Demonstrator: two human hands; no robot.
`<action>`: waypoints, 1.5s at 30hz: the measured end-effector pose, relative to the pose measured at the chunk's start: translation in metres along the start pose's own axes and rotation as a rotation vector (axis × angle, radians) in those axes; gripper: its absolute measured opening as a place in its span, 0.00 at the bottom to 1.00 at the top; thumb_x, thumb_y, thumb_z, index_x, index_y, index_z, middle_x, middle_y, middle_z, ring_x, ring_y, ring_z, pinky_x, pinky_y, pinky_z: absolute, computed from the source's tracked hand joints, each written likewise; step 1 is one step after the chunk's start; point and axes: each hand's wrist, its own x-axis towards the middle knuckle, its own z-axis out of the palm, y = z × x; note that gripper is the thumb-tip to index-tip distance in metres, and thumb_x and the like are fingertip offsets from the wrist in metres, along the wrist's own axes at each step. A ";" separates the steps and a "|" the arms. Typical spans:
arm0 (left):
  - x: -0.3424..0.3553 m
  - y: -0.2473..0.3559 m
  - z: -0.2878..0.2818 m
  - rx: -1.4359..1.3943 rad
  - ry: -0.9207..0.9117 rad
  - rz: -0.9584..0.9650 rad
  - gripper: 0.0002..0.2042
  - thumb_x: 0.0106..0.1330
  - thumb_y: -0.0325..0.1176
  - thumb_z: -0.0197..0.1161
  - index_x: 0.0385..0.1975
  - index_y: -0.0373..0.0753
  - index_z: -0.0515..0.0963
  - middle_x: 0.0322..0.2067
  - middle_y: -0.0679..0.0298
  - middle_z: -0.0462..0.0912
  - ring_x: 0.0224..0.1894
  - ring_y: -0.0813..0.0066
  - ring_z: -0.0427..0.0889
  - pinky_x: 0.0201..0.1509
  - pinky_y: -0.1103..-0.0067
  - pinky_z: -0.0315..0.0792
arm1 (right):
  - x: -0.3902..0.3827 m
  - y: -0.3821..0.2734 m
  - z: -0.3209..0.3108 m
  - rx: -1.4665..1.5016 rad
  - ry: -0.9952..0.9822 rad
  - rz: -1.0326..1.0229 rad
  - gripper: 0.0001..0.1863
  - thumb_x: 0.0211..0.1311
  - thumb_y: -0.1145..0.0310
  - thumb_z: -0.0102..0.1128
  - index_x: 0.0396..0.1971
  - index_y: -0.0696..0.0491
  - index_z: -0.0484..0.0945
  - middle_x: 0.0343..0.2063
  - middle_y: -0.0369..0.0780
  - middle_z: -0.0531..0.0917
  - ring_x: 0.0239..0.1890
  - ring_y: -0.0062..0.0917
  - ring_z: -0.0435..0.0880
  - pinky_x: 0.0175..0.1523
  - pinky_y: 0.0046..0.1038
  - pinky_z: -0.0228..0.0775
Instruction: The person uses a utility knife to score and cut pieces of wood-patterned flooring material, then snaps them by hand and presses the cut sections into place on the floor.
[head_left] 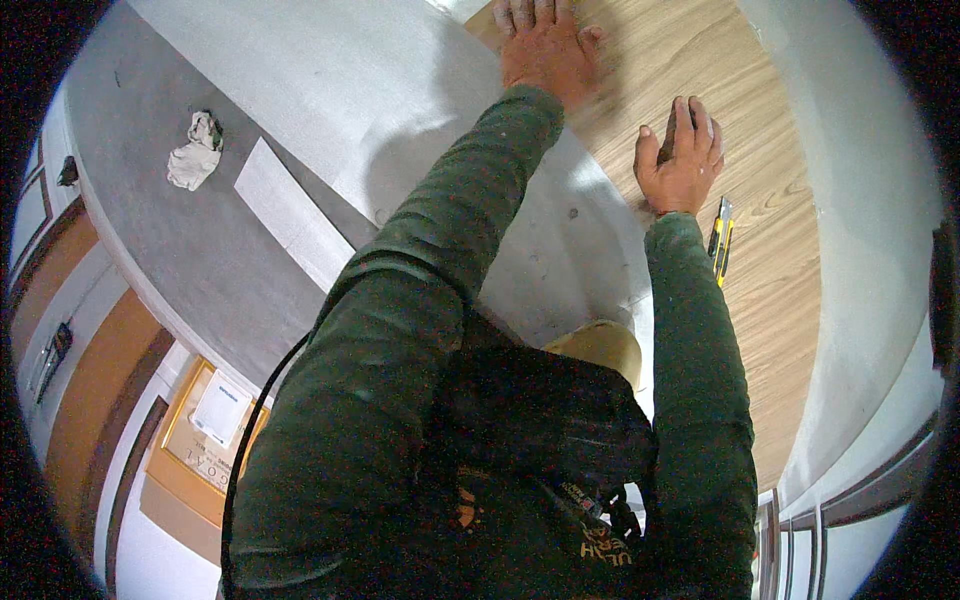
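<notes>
My left hand (pixel 550 55) is stretched forward with its fingers spread flat near the top edge of a light wood-grain plank (pixel 740 120), beside a pale grey sheet (pixel 280 60). My right hand (pixel 677 165) rests lower on the same plank, fingers apart and slightly bent, nothing visible in its grip. A yellow and black utility knife (pixel 721 240) lies on the plank just right and below it. A narrow white strip (pixel 285 205) and a crumpled off-white piece (pixel 195 150) lie on the darker grey floor (pixel 130 110) to the left.
A white wall (pixel 875 200) runs along the plank's right side. At the left rim are baseboard trim (pixel 120 265), brown panels and a yellow-framed board (pixel 190 450). A khaki knee (pixel 600 345) shows beneath my arms.
</notes>
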 end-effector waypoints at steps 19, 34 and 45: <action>0.009 -0.001 -0.006 -0.088 -0.092 0.015 0.33 0.74 0.50 0.38 0.72 0.34 0.51 0.74 0.51 0.47 0.76 0.44 0.39 0.77 0.53 0.33 | 0.002 0.001 -0.002 0.025 0.021 -0.056 0.31 0.58 0.52 0.58 0.60 0.51 0.73 0.62 0.45 0.72 0.63 0.50 0.66 0.65 0.52 0.58; -0.013 -0.070 0.003 -0.118 0.142 0.394 0.32 0.67 0.56 0.54 0.68 0.47 0.64 0.70 0.56 0.61 0.70 0.46 0.59 0.65 0.43 0.58 | -0.002 -0.001 -0.002 0.044 0.019 0.069 0.24 0.62 0.58 0.53 0.59 0.46 0.74 0.61 0.38 0.73 0.65 0.42 0.66 0.66 0.49 0.56; -0.070 -0.070 -0.015 -0.053 -0.026 -0.032 0.45 0.55 0.69 0.58 0.72 0.55 0.58 0.75 0.63 0.50 0.76 0.49 0.43 0.68 0.33 0.35 | -0.001 -0.002 0.005 0.003 0.030 0.049 0.25 0.61 0.56 0.55 0.59 0.46 0.74 0.62 0.39 0.72 0.65 0.46 0.65 0.67 0.52 0.56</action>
